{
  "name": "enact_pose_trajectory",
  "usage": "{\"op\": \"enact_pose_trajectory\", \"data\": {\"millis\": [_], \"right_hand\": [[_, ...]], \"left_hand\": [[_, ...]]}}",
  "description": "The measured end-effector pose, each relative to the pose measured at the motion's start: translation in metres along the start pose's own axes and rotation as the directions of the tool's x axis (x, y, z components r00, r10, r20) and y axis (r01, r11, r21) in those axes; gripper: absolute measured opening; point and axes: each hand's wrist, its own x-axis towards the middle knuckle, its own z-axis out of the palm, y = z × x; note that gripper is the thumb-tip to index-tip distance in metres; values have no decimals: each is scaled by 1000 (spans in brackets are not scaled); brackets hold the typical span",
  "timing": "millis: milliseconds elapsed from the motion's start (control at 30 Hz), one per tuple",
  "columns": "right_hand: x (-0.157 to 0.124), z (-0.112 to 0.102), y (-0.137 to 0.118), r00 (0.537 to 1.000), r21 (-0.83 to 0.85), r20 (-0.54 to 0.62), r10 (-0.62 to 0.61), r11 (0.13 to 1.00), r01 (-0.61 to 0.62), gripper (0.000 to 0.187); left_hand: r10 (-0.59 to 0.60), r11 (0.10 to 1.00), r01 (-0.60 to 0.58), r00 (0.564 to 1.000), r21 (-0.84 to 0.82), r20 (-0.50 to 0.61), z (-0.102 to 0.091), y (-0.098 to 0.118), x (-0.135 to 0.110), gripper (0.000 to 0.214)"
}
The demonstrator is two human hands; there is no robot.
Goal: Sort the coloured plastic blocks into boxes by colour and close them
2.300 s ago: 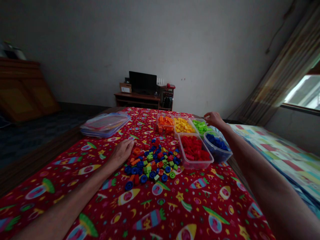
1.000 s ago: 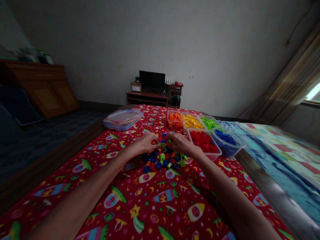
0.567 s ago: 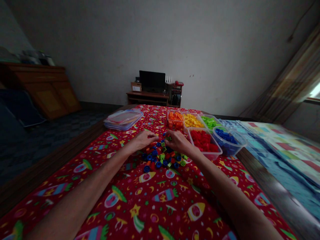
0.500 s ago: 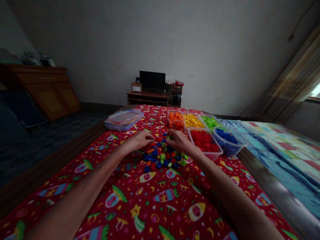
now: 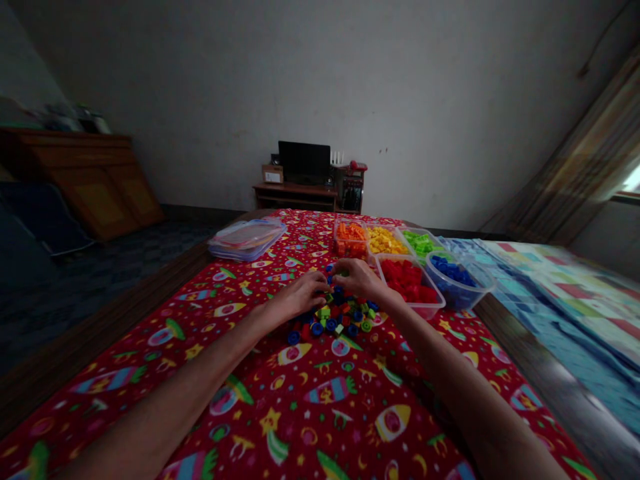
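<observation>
A pile of small plastic building pieces (image 5: 334, 322) in blue, green, red and orange lies on the red rocket-print cloth (image 5: 320, 407). My left hand (image 5: 300, 297) rests on the pile's left side, fingers curled inward. My right hand (image 5: 358, 277) sits at the pile's far edge, fingertips pinched together close to the left hand's. What the fingers hold is too small to make out. Both forearms stretch across the cloth.
Clear tubs of sorted pieces stand behind the pile: orange (image 5: 350, 241), yellow (image 5: 383, 241), green (image 5: 421, 244), red (image 5: 408, 283) and blue (image 5: 454, 276). A stack of clear lids (image 5: 247, 239) lies far left. A patterned bedcover (image 5: 565, 300) lies to the right.
My right hand came back from the green tub to the pile. My left hand has slid right across the pile until its fingertips meet the right hand's.
</observation>
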Motion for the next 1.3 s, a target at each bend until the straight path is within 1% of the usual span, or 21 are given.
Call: {"op": "enact_pose_trajectory", "data": {"millis": [33, 100, 200, 267, 333, 400, 533, 600, 667, 733, 767, 867, 933, 1000, 1067, 1100, 1167, 1267, 1300], "right_hand": [[0, -1, 0, 1000, 2, 19, -3, 1000, 3, 19], [0, -2, 0, 999, -19, 45, -3, 1000, 4, 20], [-1, -3, -1, 997, -66, 79, 7, 998, -1, 21], [-2, -4, -3, 994, -67, 108, -5, 998, 12, 22], [-3, -4, -5, 989, -58, 142, -31, 998, 39, 23], [-3, -4, -7, 986, -64, 161, -48, 996, 58, 24], [-5, -2, -9, 983, -91, 174, -58, 993, 75, 22], [-6, -2, -9, 983, -109, 170, -66, 990, 85, 21], [-6, -6, -7, 987, -137, 130, -96, 984, 113, 19], [-4, -18, -3, 992, -167, 61, -110, 979, 119, 18], [-1, -27, 1, 995, -184, 27, -97, 978, 101, 18], [8, -70, 22, 999, -274, -34, 13, 962, -22, 19], [15, -105, 46, 991, -368, -32, 128, 921, -131, 18], [20, -135, 76, 969, -425, -59, 240, 872, -243, 18], [23, -157, 108, 937, -473, -128, 325, 810, -345, 19], [24, -164, 124, 920, -482, -141, 366, 786, -386, 19], [25, -171, 150, 895, -481, -145, 422, 760, -437, 19], [28, -169, 176, 878, -467, -152, 453, 750, -468, 20], [29, -168, 181, 884, -460, -168, 437, 758, -462, 21]], "left_hand": [[18, 1000, -18, 1000, 4, -5, 3, 2, -2, 16], [4, 1000, -4, 1000, 20, -24, 6, 4, -4, 12], [-102, 995, 103, 993, 12, -58, 1, 5, 0, 6], [-212, 976, 208, 974, -56, -75, -3, 4, 6, 6], [-318, 937, 303, 945, -173, -70, -7, 4, 11, 13], [-389, 885, 358, 920, -297, -51, -9, 5, 14, 24], [-456, 794, 401, 890, -457, -12, -8, 10, 13, 43], [-477, 764, 417, 879, -493, 4, -7, 13, 12, 48], [-496, 750, 430, 868, -502, 2, -10, 16, 11, 53], [-509, 755, 440, 861, -487, -11, -17, 16, 10, 55], [-510, 761, 441, 860, -475, -19, -21, 14, 10, 55], [-502, 777, 452, 865, -438, 1, -39, 0, 9, 53], [-484, 775, 465, 872, -427, 71, -50, -14, 7, 56], [-475, 773, 473, 873, -422, 110, -56, -27, 5, 59], [-484, 774, 485, 868, -407, 113, -57, -36, 3, 58], [-489, 774, 490, 865, -400, 115, -56, -39, 3, 57], [-480, 781, 493, 866, -383, 138, -53, -41, 2, 53], [-435, 813, 475, 880, -338, 191, -50, -38, 1, 46], [-424, 824, 470, 882, -317, 205, -50, -37, 1, 44]]}}
